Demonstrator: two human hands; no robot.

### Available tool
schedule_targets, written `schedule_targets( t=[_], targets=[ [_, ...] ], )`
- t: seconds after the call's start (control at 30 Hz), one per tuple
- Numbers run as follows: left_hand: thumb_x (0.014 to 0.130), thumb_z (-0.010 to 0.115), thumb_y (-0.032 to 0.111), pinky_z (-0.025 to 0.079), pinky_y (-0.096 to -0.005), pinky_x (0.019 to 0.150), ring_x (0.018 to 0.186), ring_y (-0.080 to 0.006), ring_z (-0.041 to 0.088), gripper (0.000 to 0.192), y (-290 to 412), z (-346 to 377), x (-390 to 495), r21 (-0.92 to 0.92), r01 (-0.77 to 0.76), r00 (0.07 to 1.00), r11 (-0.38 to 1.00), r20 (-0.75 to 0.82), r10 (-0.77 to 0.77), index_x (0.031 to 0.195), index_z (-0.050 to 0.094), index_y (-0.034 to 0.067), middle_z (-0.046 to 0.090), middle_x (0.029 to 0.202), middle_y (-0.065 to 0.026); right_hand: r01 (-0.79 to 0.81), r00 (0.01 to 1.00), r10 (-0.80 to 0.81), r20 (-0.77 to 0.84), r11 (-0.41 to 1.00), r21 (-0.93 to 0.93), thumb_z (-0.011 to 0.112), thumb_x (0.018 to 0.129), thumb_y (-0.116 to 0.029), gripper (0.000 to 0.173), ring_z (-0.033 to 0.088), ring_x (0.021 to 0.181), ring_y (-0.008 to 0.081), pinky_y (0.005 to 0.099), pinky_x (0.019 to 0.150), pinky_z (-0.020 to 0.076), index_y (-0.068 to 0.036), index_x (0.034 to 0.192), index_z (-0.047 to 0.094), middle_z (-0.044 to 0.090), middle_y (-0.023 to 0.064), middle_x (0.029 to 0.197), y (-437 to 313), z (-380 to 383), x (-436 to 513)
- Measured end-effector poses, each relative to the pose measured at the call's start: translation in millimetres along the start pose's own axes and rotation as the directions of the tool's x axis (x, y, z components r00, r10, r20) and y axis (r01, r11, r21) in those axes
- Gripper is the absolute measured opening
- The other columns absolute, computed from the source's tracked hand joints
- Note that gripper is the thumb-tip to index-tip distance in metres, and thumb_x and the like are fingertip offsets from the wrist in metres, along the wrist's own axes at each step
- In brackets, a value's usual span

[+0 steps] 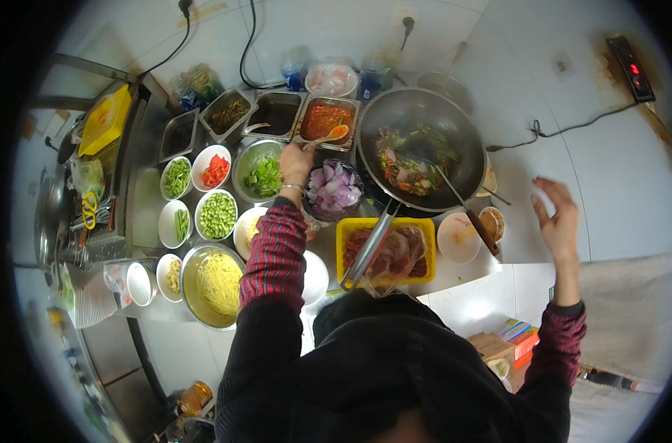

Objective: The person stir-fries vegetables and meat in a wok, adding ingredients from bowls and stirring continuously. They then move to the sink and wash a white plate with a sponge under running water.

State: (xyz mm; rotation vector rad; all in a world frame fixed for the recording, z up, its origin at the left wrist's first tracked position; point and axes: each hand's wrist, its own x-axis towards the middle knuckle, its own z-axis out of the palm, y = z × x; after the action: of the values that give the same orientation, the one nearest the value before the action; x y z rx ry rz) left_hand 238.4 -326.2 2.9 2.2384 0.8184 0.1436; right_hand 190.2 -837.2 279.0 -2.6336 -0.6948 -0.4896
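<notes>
My left hand (pixel 296 165) grips the handle of a spoon (pixel 336 133), whose orange-coated bowl is over a metal container of red chili sauce (pixel 328 119). My right hand (pixel 557 213) is raised at the right with its fingers apart, holding nothing, right of the wok (pixel 424 99). Chopped vegetables and meat (pixel 405 171) lie in the wok. A ladle with a wooden handle (pixel 482 232) rests in it, the handle over the near right rim. Sliced purple onions (pixel 333 188) sit in a bowl just right of my left wrist, and chopped green peppers (pixel 265 176) in a steel bowl to its left.
Several white bowls hold red peppers (pixel 215 170), green beans (pixel 217 215) and other cut vegetables at the left. A steel bowl of yellow shreds (pixel 219 282) stands near the edge. The wok's metal handle (pixel 369 249) reaches over a yellow basket (pixel 431 249) of raw meat.
</notes>
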Motion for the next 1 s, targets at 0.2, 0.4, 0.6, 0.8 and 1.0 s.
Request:
schedule_targets(
  t=[0.2, 0.4, 0.6, 0.8, 1.0],
  targets=[
    [0.082, 0.072, 0.032, 0.053, -0.0457, 0.079, 0.089, -0.0393, 0.068, 0.028, 21, -10, 4, 0.023, -0.137, 0.987, 0.99, -0.083, 0.139, 0.088, 0.076, 0.005, 0.07, 0.085, -0.0208, -0.238, 0.966, 0.221, 0.138, 0.963, 0.123, 0.067, 0.085, 0.001, 0.026, 0.067, 0.095, 0.0287, 0.0342, 0.078, 0.0532, -0.003, 0.11, 0.07, 0.07, 0.0145, 0.108, 7, 49, -39],
    [0.083, 0.07, 0.023, 0.052, -0.0496, 0.07, 0.078, -0.0425, 0.065, 0.019, 28, -22, 0, 0.165, -0.367, 0.859, 0.916, -0.317, 0.401, 0.079, 0.071, 0.004, 0.067, 0.078, -0.0226, -0.328, 0.938, 0.295, 0.184, 0.926, 0.185, 0.067, 0.086, -0.001, 0.024, 0.067, 0.092, 0.0269, 0.0337, 0.075, 0.0534, -0.003, 0.109, 0.07, 0.071, 0.0137, 0.105, 18, 77, -54],
    [0.084, 0.07, 0.02, 0.052, -0.0513, 0.068, 0.074, -0.043, 0.065, 0.017, 33, -1, 1, 0.171, -0.422, 0.84, 0.891, -0.296, 0.455, 0.077, 0.069, 0.004, 0.066, 0.074, -0.0224, -0.333, 0.932, 0.287, 0.222, 0.919, 0.211, 0.068, 0.084, -0.001, 0.025, 0.067, 0.086, 0.0265, 0.0334, 0.074, 0.0531, -0.002, 0.109, 0.07, 0.071, 0.0145, 0.101, 23, 91, -61],
    [0.08, 0.073, 0.019, 0.053, -0.0494, 0.069, 0.074, -0.042, 0.066, 0.014, 43, 13, -11, 0.103, -0.476, 0.834, 0.873, -0.263, 0.486, 0.081, 0.072, 0.005, 0.067, 0.075, -0.0217, -0.319, 0.937, 0.268, 0.224, 0.919, 0.232, 0.067, 0.083, -0.001, 0.026, 0.066, 0.083, 0.027, 0.0336, 0.072, 0.053, -0.002, 0.109, 0.07, 0.071, 0.0155, 0.1, 25, 97, -64],
    [0.079, 0.074, 0.018, 0.053, -0.0458, 0.068, 0.071, -0.0396, 0.067, 0.013, 56, 13, -20, 0.027, -0.44, 0.867, 0.898, -0.245, 0.433, 0.082, 0.074, 0.006, 0.068, 0.075, -0.0206, -0.296, 0.944, 0.247, 0.22, 0.927, 0.231, 0.067, 0.083, -0.001, 0.028, 0.066, 0.08, 0.0277, 0.0345, 0.072, 0.0532, -0.002, 0.11, 0.07, 0.071, 0.0159, 0.1, 26, 99, -67]
  ],
)
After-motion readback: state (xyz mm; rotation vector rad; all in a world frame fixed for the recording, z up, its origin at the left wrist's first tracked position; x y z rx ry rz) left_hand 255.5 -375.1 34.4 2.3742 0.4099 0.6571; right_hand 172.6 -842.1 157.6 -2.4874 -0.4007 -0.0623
